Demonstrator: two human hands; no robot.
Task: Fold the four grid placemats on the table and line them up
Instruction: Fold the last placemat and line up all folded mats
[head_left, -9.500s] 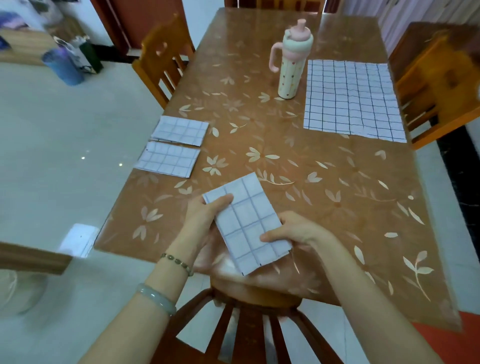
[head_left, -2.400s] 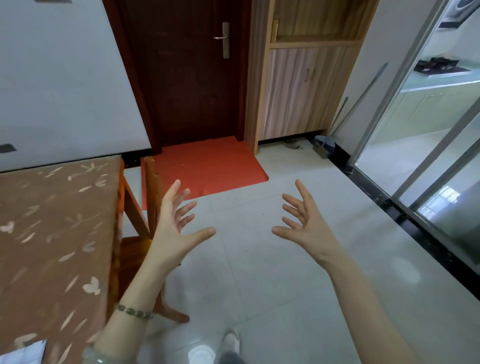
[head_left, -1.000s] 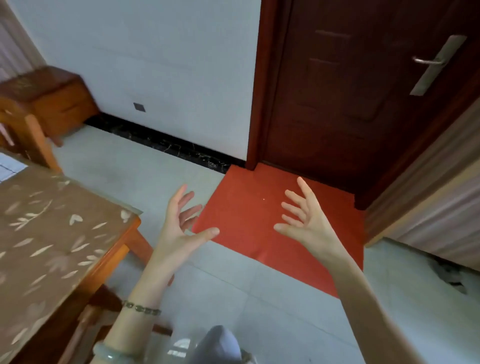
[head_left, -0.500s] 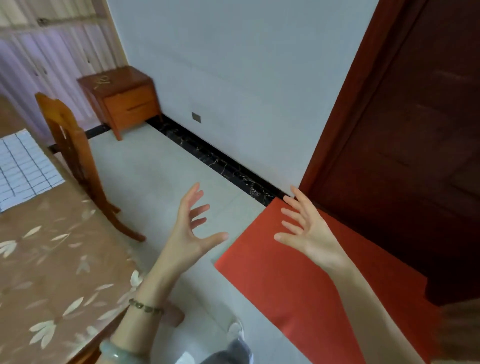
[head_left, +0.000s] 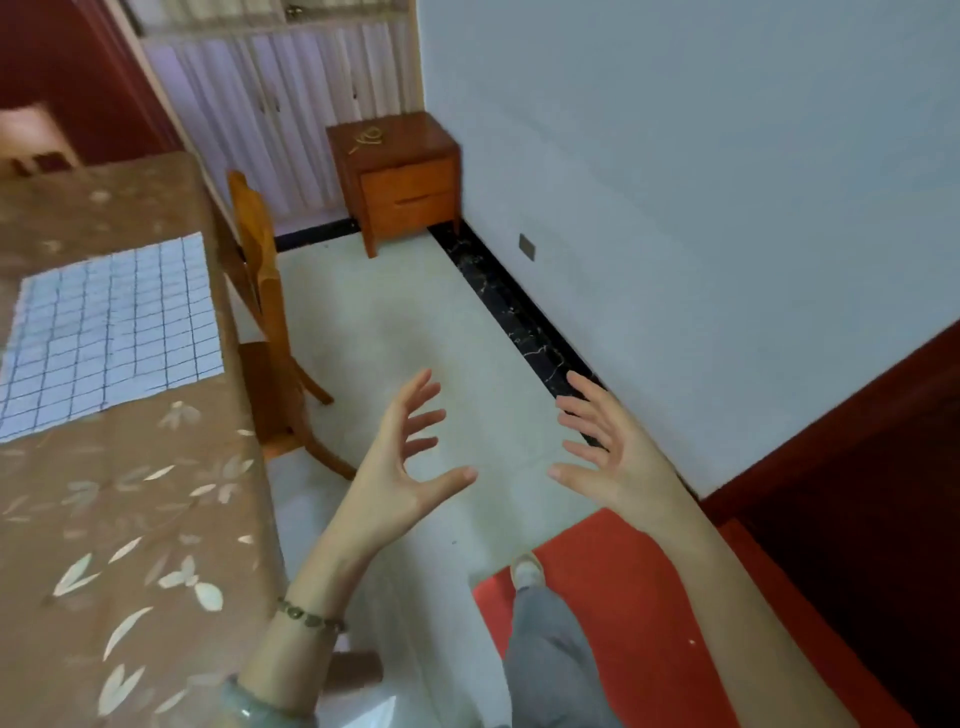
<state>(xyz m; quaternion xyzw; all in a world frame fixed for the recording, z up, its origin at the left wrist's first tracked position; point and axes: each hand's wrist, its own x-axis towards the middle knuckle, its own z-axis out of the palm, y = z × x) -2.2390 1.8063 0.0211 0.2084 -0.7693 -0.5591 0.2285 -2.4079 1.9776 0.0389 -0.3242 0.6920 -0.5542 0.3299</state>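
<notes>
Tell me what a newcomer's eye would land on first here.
First come the two bare hands at centre: the left hand and the right hand are raised over the pale floor, fingers spread, holding nothing. Next is the unfolded grid placemat, lying flat on the table at left. Then comes the red floor mat at lower right.

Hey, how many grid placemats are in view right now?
1. The grid placemat lies unfolded and flat on the table, near its edge beside the wooden chair. Others may be outside the frame.
</notes>
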